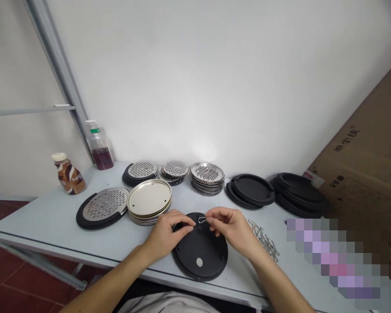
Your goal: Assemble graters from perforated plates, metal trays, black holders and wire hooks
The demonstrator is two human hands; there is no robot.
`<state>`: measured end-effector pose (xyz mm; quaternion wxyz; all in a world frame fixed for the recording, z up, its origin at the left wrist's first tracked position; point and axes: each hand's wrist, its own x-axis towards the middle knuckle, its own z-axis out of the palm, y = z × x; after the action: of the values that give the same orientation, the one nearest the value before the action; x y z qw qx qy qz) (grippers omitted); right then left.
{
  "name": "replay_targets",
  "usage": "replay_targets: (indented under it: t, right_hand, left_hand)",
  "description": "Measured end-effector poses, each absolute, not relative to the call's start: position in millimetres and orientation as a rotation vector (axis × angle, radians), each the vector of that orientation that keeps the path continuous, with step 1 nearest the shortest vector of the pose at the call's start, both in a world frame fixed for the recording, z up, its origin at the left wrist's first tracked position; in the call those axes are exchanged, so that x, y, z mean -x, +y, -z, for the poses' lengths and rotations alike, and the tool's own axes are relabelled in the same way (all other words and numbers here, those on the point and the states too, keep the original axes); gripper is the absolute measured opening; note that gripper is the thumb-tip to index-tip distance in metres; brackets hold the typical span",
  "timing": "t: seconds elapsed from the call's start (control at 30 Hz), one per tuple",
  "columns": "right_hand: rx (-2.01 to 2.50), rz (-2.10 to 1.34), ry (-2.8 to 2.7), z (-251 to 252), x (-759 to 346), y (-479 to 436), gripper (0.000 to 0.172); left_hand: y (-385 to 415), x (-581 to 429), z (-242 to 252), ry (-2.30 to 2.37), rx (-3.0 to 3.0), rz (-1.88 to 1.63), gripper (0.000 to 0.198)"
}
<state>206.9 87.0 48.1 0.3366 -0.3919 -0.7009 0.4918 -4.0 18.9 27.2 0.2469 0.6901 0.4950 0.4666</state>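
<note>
A round black disc [203, 256] lies near the table's front edge, with a short slot near its far rim and a pale round spot on its near half. My right hand [226, 226] pinches a small bent-wire clip [202, 220] between thumb and fingertips, its loop over the slot. At the left of the slot is my left hand [172, 232], its thumb and index tips nearly together above the disc; whatever lies between them, if anything, is too small to make out. Several similar wire clips [263, 239] form a loose pile to the right of my right hand.
Stacked metal plates [150, 195], grater discs [207, 174] and black rings [250, 189] stand behind the hands. Further left are a black-rimmed grater [104, 206], a brown bottle [70, 176] and a bottle of dark red liquid [101, 152]. A cardboard box [365, 161] leans at right.
</note>
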Motion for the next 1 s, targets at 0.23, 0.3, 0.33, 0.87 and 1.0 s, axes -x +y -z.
replay_targets:
  t: [0.23, 0.3, 0.33, 0.87, 1.0]
  right_hand:
    - [0.958, -1.075, -1.825, -19, -204, 58, 0.016]
    - [0.947, -1.049, -1.865, -17, -206, 55, 0.014]
    - [0.948, -1.044, -1.878, -17, -206, 55, 0.014]
    - [0.774, -0.89, -2.011, -28, -204, 49, 0.015]
    - [0.81, -0.878, -2.019, -27, -204, 49, 0.014]
  left_hand:
    - [13, 0, -21, 1.308, -2.067, -1.396, 0.012]
    - [12, 1, -20, 1.285, -2.163, -1.391, 0.013]
    - [11, 1, -20, 1.279, -2.209, -1.386, 0.014]
    - [9, -1, -19, 1.218, -2.676, -1.552, 0.021]
    - [6, -1, -20, 1.226, -2.698, -1.562, 0.024]
